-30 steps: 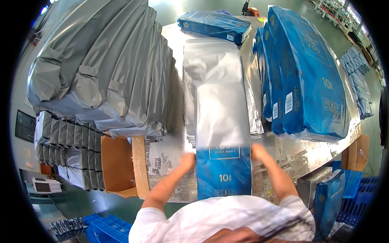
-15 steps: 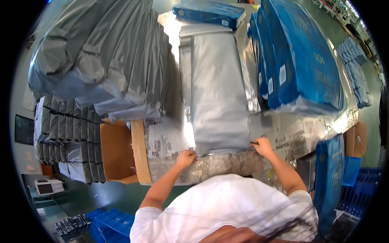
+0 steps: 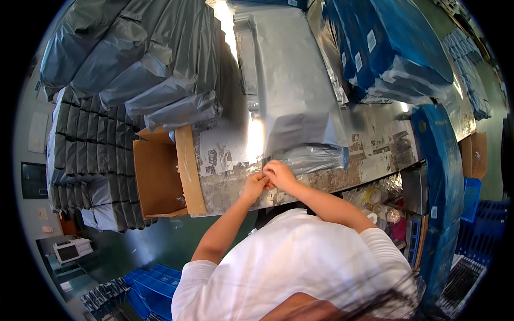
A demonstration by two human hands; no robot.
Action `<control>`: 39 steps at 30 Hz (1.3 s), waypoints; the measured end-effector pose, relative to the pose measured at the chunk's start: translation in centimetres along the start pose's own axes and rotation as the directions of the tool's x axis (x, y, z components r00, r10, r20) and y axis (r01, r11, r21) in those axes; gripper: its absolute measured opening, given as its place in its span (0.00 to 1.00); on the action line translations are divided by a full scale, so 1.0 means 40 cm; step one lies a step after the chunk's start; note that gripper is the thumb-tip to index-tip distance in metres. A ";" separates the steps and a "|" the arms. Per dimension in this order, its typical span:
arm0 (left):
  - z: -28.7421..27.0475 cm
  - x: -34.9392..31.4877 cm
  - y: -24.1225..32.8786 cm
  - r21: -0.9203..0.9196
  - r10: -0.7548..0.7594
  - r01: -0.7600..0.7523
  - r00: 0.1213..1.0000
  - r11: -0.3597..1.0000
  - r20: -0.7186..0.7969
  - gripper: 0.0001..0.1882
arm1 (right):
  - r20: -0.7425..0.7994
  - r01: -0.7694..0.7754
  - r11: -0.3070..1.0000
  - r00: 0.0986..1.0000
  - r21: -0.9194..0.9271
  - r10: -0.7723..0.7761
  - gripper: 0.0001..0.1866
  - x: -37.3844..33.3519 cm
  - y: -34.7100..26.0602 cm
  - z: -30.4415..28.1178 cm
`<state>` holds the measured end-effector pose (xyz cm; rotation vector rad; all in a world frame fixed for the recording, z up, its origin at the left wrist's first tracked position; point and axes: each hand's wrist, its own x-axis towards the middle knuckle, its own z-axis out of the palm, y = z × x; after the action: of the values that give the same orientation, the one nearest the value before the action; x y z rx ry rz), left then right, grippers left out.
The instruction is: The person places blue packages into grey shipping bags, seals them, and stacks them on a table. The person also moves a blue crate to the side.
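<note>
A long, flat package in a silver-grey plastic bag [image 3: 297,80] lies lengthwise on the worktable, and its near end is a loose, crumpled flap [image 3: 316,156]. My hands meet just off the near left corner of that flap. My left hand [image 3: 255,187] is closed in a pinch, its fingertips against those of my right hand. My right hand [image 3: 280,176] is pinched too, beside the flap's corner. Whatever lies between the fingers is too small to make out.
Stacked grey bagged packages [image 3: 155,69] rise at the left; blue bagged packages [image 3: 385,48] stand at the right. An open cardboard box [image 3: 156,176] is by the table's left edge. Tape rolls [image 3: 372,197] sit on a shelf under the tabletop [image 3: 225,176]. A tall blue package [image 3: 436,160] stands at the right.
My right hand has left the flap's right corner and come across to my left hand. The bag's near end, stretched flat between both hands before, now lies loose and crumpled. The view has shifted.
</note>
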<state>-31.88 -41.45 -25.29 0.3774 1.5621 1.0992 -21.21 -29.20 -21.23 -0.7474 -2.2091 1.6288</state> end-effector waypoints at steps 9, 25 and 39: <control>-0.024 0.002 -0.007 0.030 0.023 -0.027 0.994 0.999 0.108 0.10 | -0.217 0.073 0.972 0.968 -0.224 -0.123 0.07 -0.191 0.083 -0.153; -0.121 -0.024 0.043 0.514 0.070 -0.089 0.996 0.853 0.056 0.14 | 0.136 -0.103 0.306 0.733 -0.946 0.667 0.10 -0.743 0.376 -0.394; -0.076 0.009 0.219 0.731 0.780 -0.671 0.390 -0.124 0.490 0.08 | -0.014 0.321 0.674 0.897 -0.665 -0.441 0.05 -0.149 0.146 -0.554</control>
<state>-37.45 -38.01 -18.70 2.3044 1.9433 0.9046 -3.41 -13.68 -19.38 -0.4845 -2.5762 0.5416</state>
